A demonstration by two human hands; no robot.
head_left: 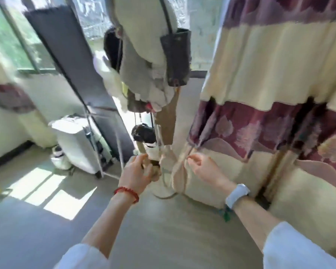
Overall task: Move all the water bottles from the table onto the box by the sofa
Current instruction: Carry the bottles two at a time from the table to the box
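Observation:
No water bottle, table, box or sofa shows in this blurred head view. Both my hands are held out in front of me over the grey floor. My left hand, with a red bracelet on the wrist, has its fingers loosely apart and nothing in them; it is in front of the foot of a coat stand. My right hand, with a white watch on the wrist, is also empty with fingers loosely curled, close to the curtain's edge.
The coat stand carries pale clothes and a dark bag. A cream and maroon curtain fills the right side. A dark panel leans at the left beside a white wheeled unit. Sunlight falls on the floor.

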